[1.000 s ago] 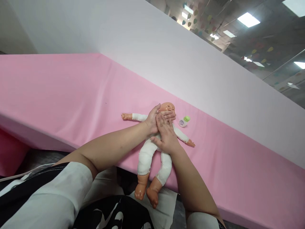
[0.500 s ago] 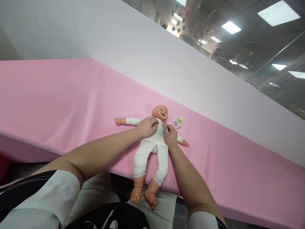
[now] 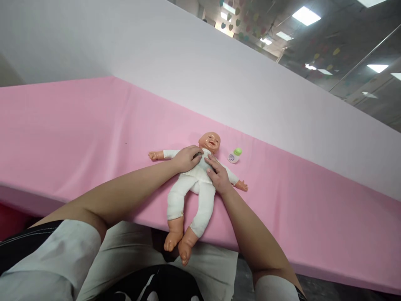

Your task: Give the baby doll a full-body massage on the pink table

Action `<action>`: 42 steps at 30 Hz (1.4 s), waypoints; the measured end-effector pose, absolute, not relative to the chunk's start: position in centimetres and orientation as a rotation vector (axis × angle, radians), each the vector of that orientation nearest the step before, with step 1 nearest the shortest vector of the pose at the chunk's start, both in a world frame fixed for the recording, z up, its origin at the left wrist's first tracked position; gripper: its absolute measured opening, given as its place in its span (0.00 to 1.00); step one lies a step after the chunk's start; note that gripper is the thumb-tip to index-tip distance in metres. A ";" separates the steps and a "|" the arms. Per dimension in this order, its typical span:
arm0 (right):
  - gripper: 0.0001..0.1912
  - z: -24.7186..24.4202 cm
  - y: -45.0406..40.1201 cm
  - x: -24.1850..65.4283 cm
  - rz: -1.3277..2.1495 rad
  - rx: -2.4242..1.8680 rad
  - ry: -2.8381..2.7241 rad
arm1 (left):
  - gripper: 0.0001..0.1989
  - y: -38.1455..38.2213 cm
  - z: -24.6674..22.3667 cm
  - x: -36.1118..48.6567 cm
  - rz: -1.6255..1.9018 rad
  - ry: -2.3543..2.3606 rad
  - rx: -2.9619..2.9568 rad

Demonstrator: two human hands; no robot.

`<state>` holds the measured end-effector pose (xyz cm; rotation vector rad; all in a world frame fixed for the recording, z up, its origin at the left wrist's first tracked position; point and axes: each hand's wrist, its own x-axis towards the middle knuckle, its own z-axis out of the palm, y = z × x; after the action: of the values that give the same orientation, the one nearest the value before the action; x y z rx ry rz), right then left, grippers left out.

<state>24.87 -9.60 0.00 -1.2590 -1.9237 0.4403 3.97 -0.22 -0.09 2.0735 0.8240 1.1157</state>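
Note:
A baby doll [image 3: 198, 184] with a white cloth body and plastic head, hands and feet lies face up. Its arms are spread and its feet hang over the near edge. On the chest's left side rests my left hand [image 3: 187, 159], its fingers bent loosely over the cloth. My right hand [image 3: 219, 174] lies against the other side of the chest, fingers apart and pointing up toward the doll's neck. Neither hand grips anything that I can see. Beside the doll's head, to the right, is a small clear bottle [image 3: 233, 157] with a green cap.
Pink padded covering [image 3: 78, 138] spreads over the bench under the doll. A pale wall [image 3: 150, 54] rises behind it, with a glass pane [image 3: 313, 54] above. My lap is below the near edge.
My right hand has gone from curled fingers at the doll's side to fingers spread on its chest. The doll's legs have swung slightly left. My left hand stays on the chest.

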 end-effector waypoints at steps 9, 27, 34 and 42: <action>0.31 3.3 -14.4 20.9 0.357 -0.981 -2.485 | 0.12 0.1 0.7 2.9 1.081 0.943 1.975; 0.31 1.9 -10.0 26.6 0.253 -1.684 -2.186 | 0.17 -1.3 0.2 3.6 1.101 0.961 2.157; 0.27 3.0 -10.0 27.5 0.205 -2.060 -2.107 | 0.17 -6.0 2.9 3.7 0.835 0.236 2.458; 0.30 2.7 -9.9 27.5 0.146 -2.256 -2.088 | 0.34 -6.1 3.0 4.2 0.411 0.326 2.700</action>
<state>27.54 -9.89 2.72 -2.2563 -2.0881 0.1464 4.22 -6.12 3.02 2.6996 0.3256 0.4106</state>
